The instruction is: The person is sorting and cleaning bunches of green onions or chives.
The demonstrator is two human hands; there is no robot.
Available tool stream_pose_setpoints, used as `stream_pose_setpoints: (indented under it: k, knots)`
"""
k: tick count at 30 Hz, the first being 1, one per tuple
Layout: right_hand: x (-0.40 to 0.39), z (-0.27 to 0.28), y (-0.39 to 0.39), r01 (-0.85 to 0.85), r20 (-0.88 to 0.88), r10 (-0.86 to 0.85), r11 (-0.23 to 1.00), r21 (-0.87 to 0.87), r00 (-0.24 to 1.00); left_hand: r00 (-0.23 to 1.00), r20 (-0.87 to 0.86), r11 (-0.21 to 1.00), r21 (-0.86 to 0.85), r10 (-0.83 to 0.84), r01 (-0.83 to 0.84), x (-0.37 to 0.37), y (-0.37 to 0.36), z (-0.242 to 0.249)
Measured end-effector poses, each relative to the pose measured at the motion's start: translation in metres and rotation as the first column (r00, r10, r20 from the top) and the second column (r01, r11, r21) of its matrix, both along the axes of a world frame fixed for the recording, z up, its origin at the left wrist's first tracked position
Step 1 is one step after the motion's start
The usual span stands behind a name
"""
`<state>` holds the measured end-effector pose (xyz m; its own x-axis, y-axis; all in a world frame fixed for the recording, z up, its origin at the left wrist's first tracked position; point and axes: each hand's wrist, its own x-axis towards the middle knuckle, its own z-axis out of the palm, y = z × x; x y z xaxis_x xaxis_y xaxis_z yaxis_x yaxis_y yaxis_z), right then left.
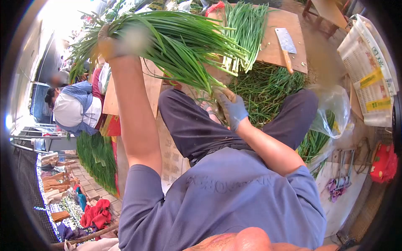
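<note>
My left hand (pixel 108 45), in a soiled glove, is raised at the upper left. Its fingers are wrapped round the leafy part of a big bunch of garlic chives (pixel 180 37), whose pale stalk ends point right and down. My right hand (pixel 233 108), in a grey-blue glove, is between my knees, its fingers closed on a few stalks at the bunch's lower edge. Beyond the bunch, more chives (pixel 247 29) lie in a row on a wooden board (pixel 280 21). A cleaver (pixel 286 44) with a wooden handle rests on that board, touched by neither hand.
Loose chives (pixel 268 90) are heaped below the board, between my legs. A clear plastic bag (pixel 335 111) with greens is at my right knee, near a printed sack (pixel 368 71). Another person (pixel 79 106) is at the left, near stacked chives (pixel 96 157).
</note>
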<state>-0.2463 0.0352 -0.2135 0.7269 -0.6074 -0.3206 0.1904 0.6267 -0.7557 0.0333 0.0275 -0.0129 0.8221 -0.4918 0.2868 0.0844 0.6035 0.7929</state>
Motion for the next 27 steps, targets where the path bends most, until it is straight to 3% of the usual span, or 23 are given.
stream_pose_setpoints:
  k: [2, 5, 6, 8, 9, 10, 11, 13, 14, 17, 18, 20, 22, 23, 24, 25, 27]
  knots:
    - [0.008, 0.015, -0.009, -0.093, -0.018, 0.096, 0.985, 0.146, 0.995, 1.000, 0.000, 1.000, 0.004, 0.001, -0.001, 0.007, -0.002, -0.003]
    - [0.022, 0.018, -0.024, -0.316, 0.434, 0.162, 0.897, 0.309, 0.886, 0.997, -0.076, 0.999, -0.017, 0.029, -0.030, -0.016, -0.006, 0.005]
    - [0.030, 0.008, -0.022, -0.274, 0.411, 0.095, 0.874, 0.401, 0.906, 0.992, -0.116, 0.998, -0.028, 0.045, -0.049, -0.024, -0.006, 0.008]
    - [0.029, 0.040, -0.023, -0.136, 0.183, 0.117, 0.986, 0.097, 0.976, 0.904, -0.163, 0.918, -0.078, -0.396, 0.388, 0.008, 0.003, 0.003]
    - [0.030, 0.052, -0.023, -0.093, 0.067, 0.098, 0.993, -0.076, 0.993, 0.865, -0.154, 0.879, -0.094, -0.477, 0.468, 0.023, 0.003, -0.002]
    - [0.037, 0.048, -0.020, 0.021, 0.106, 0.023, 0.915, -0.403, 0.994, 0.820, -0.144, 0.833, -0.104, -0.554, 0.544, 0.038, 0.002, -0.006]
    - [0.033, 0.045, -0.022, 0.137, 0.124, -0.086, 0.858, -0.495, 0.989, 0.769, -0.133, 0.781, -0.110, -0.625, 0.615, 0.054, 0.002, -0.011]
    - [0.002, 0.076, -0.026, 0.331, 0.190, -0.276, 0.680, -0.654, 0.942, 0.985, -0.045, 0.986, 0.005, -0.167, 0.167, 0.019, -0.014, -0.016]
    - [-0.015, 0.088, -0.031, 0.373, 0.207, -0.311, 0.742, -0.557, 0.928, 0.990, -0.080, 0.993, -0.024, -0.118, 0.117, -0.008, -0.015, -0.010]
    - [-0.056, 0.090, -0.044, 0.396, 0.341, -0.287, 0.864, -0.311, 0.895, 0.954, -0.076, 0.951, -0.128, -0.291, 0.280, 0.050, -0.026, -0.024]
    - [-0.067, 0.085, -0.047, 0.291, 0.432, -0.144, 0.910, -0.296, 0.890, 0.921, -0.088, 0.924, -0.078, -0.380, 0.374, 0.049, -0.025, -0.021]
    - [-0.080, 0.054, -0.053, 0.082, 0.569, 0.120, 0.945, -0.317, 0.814, 0.946, -0.116, 0.940, -0.198, -0.304, 0.278, 0.025, -0.034, -0.015]
    - [-0.088, -0.003, -0.061, -0.208, 0.450, 0.350, 0.919, -0.335, 0.821, 0.960, -0.223, 0.970, -0.211, -0.168, 0.120, 0.015, -0.045, -0.003]
    - [-0.085, -0.036, -0.053, -0.254, -0.106, 0.237, 0.785, -0.565, 0.966, 0.957, -0.236, 0.977, -0.163, -0.171, 0.135, 0.013, -0.045, 0.002]
    - [-0.083, -0.073, -0.046, -0.480, -0.463, 0.147, 0.405, -0.778, 0.874, 0.952, -0.248, 0.982, -0.113, -0.178, 0.154, 0.011, -0.046, 0.006]
    - [-0.083, -0.073, -0.032, -0.736, -0.719, -0.161, -0.113, -0.668, 0.677, 0.948, -0.260, 0.982, -0.063, -0.186, 0.176, 0.009, -0.047, 0.011]
    - [-0.075, -0.101, -0.022, -0.707, -0.700, 0.119, 0.209, -0.676, 0.704, 0.985, -0.168, 1.000, -0.001, 0.030, -0.030, 0.003, -0.057, 0.019]
